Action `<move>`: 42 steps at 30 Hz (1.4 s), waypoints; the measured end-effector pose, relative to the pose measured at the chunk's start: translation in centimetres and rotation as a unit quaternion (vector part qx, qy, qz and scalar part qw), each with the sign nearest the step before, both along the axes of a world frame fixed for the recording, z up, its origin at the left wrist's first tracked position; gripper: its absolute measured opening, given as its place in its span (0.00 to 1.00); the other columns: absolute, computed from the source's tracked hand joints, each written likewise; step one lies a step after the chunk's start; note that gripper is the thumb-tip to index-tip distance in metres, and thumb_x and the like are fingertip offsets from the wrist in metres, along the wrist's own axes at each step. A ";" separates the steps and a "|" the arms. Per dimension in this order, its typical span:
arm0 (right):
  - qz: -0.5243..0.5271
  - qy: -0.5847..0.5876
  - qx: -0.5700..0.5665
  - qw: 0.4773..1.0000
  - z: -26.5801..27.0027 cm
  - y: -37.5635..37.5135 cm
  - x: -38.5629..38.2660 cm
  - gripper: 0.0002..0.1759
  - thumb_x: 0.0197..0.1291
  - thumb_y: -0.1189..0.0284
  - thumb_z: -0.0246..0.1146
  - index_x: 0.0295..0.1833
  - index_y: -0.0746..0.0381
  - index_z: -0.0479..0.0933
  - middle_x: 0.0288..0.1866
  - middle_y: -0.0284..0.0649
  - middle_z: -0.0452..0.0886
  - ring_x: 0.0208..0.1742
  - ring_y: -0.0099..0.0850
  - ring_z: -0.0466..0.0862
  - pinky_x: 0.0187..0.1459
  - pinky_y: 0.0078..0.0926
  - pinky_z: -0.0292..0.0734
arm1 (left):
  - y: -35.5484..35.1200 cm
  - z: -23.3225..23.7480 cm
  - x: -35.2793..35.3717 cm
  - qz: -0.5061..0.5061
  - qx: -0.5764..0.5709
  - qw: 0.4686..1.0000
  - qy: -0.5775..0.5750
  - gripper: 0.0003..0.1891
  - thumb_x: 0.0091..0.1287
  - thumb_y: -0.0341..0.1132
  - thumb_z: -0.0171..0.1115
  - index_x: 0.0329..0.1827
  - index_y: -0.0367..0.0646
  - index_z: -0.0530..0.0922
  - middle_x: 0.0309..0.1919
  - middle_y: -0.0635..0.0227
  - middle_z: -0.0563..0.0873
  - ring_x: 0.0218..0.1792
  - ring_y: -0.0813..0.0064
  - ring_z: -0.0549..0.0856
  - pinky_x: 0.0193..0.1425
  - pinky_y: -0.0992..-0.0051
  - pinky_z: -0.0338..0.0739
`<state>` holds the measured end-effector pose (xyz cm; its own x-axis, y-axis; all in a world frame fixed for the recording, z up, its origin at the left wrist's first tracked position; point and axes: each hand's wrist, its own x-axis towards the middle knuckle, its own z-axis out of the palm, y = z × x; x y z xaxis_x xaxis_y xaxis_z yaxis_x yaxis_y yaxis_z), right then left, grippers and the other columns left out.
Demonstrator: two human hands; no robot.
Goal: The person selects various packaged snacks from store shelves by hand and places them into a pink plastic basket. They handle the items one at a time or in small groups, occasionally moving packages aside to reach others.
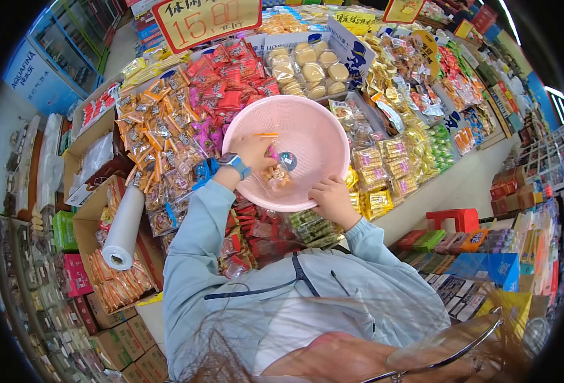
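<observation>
A pink plastic basin (320, 127) with perforated sides is in the middle of the view, above piles of wrapped snacks. My right hand (334, 199) grips its near right rim, fingers over the edge. My left hand (254, 155), with a blue-strapped watch (232, 163) on the wrist, reaches inside over the left rim. Its fingers are curled around small wrapped snacks, with bits of pink and orange wrapper showing. Below the fingers, a clear packet of light brown snacks (277, 177) is in the basin. A round dark label (287, 160) shows on the bottom.
Orange packets (157, 121) and red packets (231, 73) lie left and behind. Round biscuits (312, 67) in clear packs sit behind the basin, yellow packets (377, 204) to the right. A plastic bag roll (124, 226) leans at left. A red stool (453, 220) stands at right.
</observation>
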<state>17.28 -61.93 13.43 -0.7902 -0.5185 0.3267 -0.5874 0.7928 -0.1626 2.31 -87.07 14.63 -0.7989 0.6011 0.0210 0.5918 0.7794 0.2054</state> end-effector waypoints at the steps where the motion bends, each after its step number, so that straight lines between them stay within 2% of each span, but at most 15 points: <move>1: 0.000 0.001 0.004 1.000 0.1 -0.1 0.1 0.10 0.35 0.68 0.70 0.27 0.52 0.78 0.30 0.29 0.79 0.39 0.30 0.81 0.49 0.35 0.70 | 0.4 -0.7 0.3 0.011 -0.025 0.999 -0.038 0.28 0.55 0.56 0.70 0.54 0.50 0.80 0.44 0.61 0.85 0.51 0.57 0.83 0.53 0.57 0.75; 2: 0.000 0.003 0.009 1.000 0.2 -0.2 0.1 0.09 0.35 0.68 0.70 0.27 0.52 0.78 0.30 0.29 0.79 0.39 0.30 0.81 0.49 0.35 0.70 | 0.6 -1.3 0.5 0.023 -0.050 0.996 -0.075 0.29 0.55 0.57 0.70 0.55 0.50 0.80 0.46 0.60 0.85 0.52 0.57 0.82 0.54 0.56 0.74; 5: -0.002 0.006 0.013 1.000 0.1 -0.1 0.1 0.09 0.35 0.68 0.69 0.27 0.52 0.78 0.31 0.29 0.79 0.40 0.30 0.81 0.50 0.35 0.70 | 0.2 1.3 1.4 0.004 -0.092 0.995 -0.028 0.31 0.56 0.57 0.68 0.59 0.51 0.78 0.54 0.59 0.82 0.58 0.57 0.79 0.59 0.56 0.72; 8: -0.002 0.003 0.021 1.000 0.4 -0.2 0.2 0.09 0.36 0.68 0.69 0.28 0.52 0.79 0.31 0.29 0.80 0.40 0.30 0.81 0.50 0.36 0.70 | -1.6 1.0 1.1 0.028 0.065 0.992 0.105 0.31 0.58 0.53 0.68 0.63 0.49 0.76 0.58 0.58 0.80 0.61 0.56 0.76 0.62 0.57 0.70; 11: -0.004 -0.005 0.020 1.000 0.4 -0.4 0.2 0.10 0.36 0.68 0.70 0.29 0.53 0.79 0.32 0.29 0.80 0.41 0.30 0.81 0.51 0.36 0.70 | -4.9 0.3 0.0 0.156 0.186 0.945 0.220 0.27 0.58 0.47 0.68 0.61 0.50 0.78 0.57 0.59 0.80 0.60 0.57 0.77 0.63 0.55 0.70; 14: -0.003 -0.007 0.014 1.000 0.2 -0.3 0.3 0.11 0.35 0.68 0.71 0.29 0.53 0.79 0.32 0.29 0.80 0.41 0.31 0.81 0.51 0.36 0.70 | -9.8 -3.2 -1.4 0.307 0.228 0.902 0.201 0.29 0.57 0.42 0.67 0.63 0.46 0.75 0.58 0.56 0.79 0.60 0.56 0.77 0.64 0.54 0.69; 17: -0.001 -0.003 0.012 1.000 0.1 -0.3 0.2 0.12 0.35 0.67 0.72 0.29 0.53 0.79 0.33 0.29 0.79 0.42 0.31 0.81 0.51 0.37 0.70 | -13.3 -8.1 -1.7 0.342 0.095 0.922 0.153 0.31 0.57 0.40 0.67 0.66 0.43 0.72 0.60 0.56 0.78 0.61 0.54 0.76 0.66 0.54 0.68; 18: -0.002 -0.002 0.014 1.000 0.1 -0.3 0.2 0.12 0.35 0.67 0.72 0.29 0.53 0.79 0.33 0.29 0.79 0.42 0.31 0.81 0.51 0.37 0.70 | -13.4 -8.0 -1.0 0.311 0.044 0.936 0.157 0.34 0.58 0.42 0.68 0.68 0.44 0.69 0.62 0.56 0.76 0.64 0.54 0.73 0.69 0.54 0.65; 21: -0.006 -0.005 0.019 1.000 0.2 -0.3 0.3 0.12 0.35 0.67 0.72 0.29 0.53 0.79 0.33 0.30 0.79 0.42 0.31 0.81 0.51 0.37 0.70 | -12.4 -7.4 0.1 0.336 0.011 0.931 0.145 0.37 0.58 0.44 0.69 0.71 0.45 0.66 0.65 0.59 0.73 0.68 0.57 0.69 0.72 0.52 0.59; 24: -0.006 0.000 0.027 1.000 0.4 -0.3 0.3 0.12 0.35 0.67 0.72 0.29 0.53 0.79 0.32 0.30 0.79 0.42 0.31 0.81 0.51 0.37 0.70 | -11.1 -4.8 0.2 0.375 -0.027 0.924 0.071 0.40 0.59 0.47 0.69 0.73 0.46 0.63 0.69 0.62 0.71 0.70 0.60 0.67 0.74 0.48 0.54; 27: -0.009 0.000 0.033 0.999 0.2 -0.3 0.3 0.12 0.35 0.67 0.72 0.30 0.53 0.79 0.32 0.29 0.79 0.42 0.30 0.81 0.52 0.37 0.70 | -11.1 -5.6 -1.2 0.367 -0.027 0.925 0.101 0.39 0.60 0.46 0.68 0.74 0.47 0.63 0.67 0.63 0.73 0.70 0.60 0.68 0.72 0.47 0.56; 33: -0.006 0.003 0.015 1.000 0.4 -0.4 0.4 0.11 0.36 0.67 0.72 0.29 0.53 0.78 0.32 0.29 0.79 0.42 0.30 0.80 0.51 0.36 0.70 | -10.6 -3.9 -3.1 0.372 -0.066 0.926 0.013 0.34 0.63 0.42 0.65 0.72 0.50 0.64 0.62 0.62 0.78 0.65 0.59 0.75 0.67 0.46 0.62; 36: -0.008 0.008 0.016 1.000 0.2 -0.4 0.4 0.11 0.36 0.67 0.71 0.28 0.53 0.78 0.32 0.29 0.78 0.42 0.30 0.80 0.51 0.36 0.70 | -11.3 -4.5 -3.5 0.363 -0.024 0.931 0.040 0.30 0.64 0.41 0.65 0.69 0.49 0.68 0.61 0.63 0.80 0.63 0.59 0.77 0.66 0.47 0.63; 39: -0.009 0.004 0.017 1.000 0.2 -0.4 0.4 0.11 0.36 0.67 0.71 0.28 0.53 0.78 0.32 0.29 0.79 0.41 0.30 0.80 0.51 0.36 0.70 | -11.5 -4.3 -2.9 0.366 0.067 0.923 0.095 0.27 0.63 0.40 0.66 0.66 0.48 0.70 0.59 0.62 0.81 0.62 0.60 0.78 0.65 0.50 0.64; 42: -0.002 0.015 0.009 1.000 -0.2 -0.4 0.3 0.11 0.36 0.68 0.70 0.28 0.53 0.77 0.31 0.30 0.78 0.40 0.31 0.80 0.51 0.36 0.70 | -11.8 -3.5 -2.6 0.338 0.100 0.923 0.153 0.27 0.63 0.39 0.67 0.64 0.48 0.71 0.59 0.61 0.81 0.60 0.57 0.79 0.61 0.54 0.69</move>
